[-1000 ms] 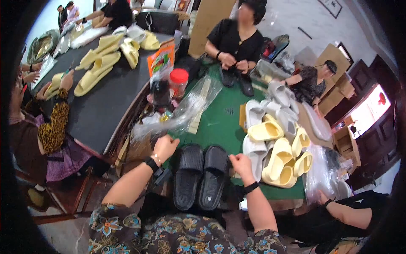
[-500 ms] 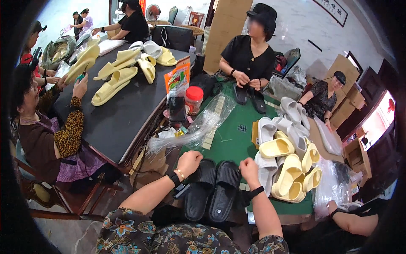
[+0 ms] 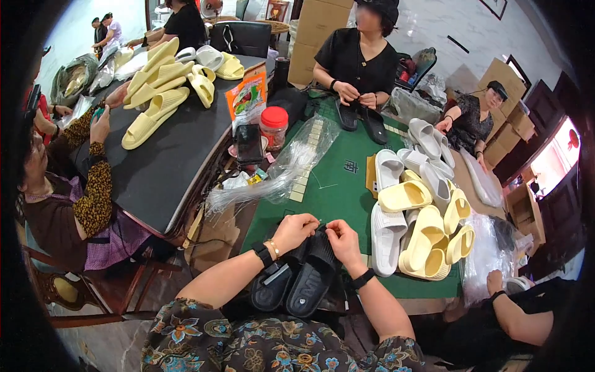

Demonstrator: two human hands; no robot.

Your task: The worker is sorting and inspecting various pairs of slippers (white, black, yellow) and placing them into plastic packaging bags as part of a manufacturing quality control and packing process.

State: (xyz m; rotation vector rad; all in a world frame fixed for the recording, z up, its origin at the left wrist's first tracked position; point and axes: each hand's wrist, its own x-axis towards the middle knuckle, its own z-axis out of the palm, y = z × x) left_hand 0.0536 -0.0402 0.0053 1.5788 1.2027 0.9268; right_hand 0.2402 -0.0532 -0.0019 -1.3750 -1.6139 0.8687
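In front of me a pair of black slide slippers, the left slipper (image 3: 270, 289) and the right slipper (image 3: 313, 278), lies side by side at the green table's near edge, straps away from me. My left hand (image 3: 297, 231) and my right hand (image 3: 343, 239) meet above the strap ends, fingers pinched close together. Whatever sits between the fingertips is too small to make out. Just beyond them, a bundle of thin clear plastic strips (image 3: 245, 199) lies beside a clear plastic bag (image 3: 314, 139).
Grey slippers (image 3: 387, 239) and yellow slippers (image 3: 427, 230) are heaped to my right. A red-lidded jar (image 3: 273, 127) and a phone (image 3: 248, 144) stand left of the bag. Opposite, a person (image 3: 359, 62) handles black slippers; another person (image 3: 59, 180) sits left by yellow slippers (image 3: 155, 118).
My hands have come together from either side of the black slippers to their strap ends. The slippers have shifted slightly left. The left co-worker's raised yellow slipper is lower, at the pile.
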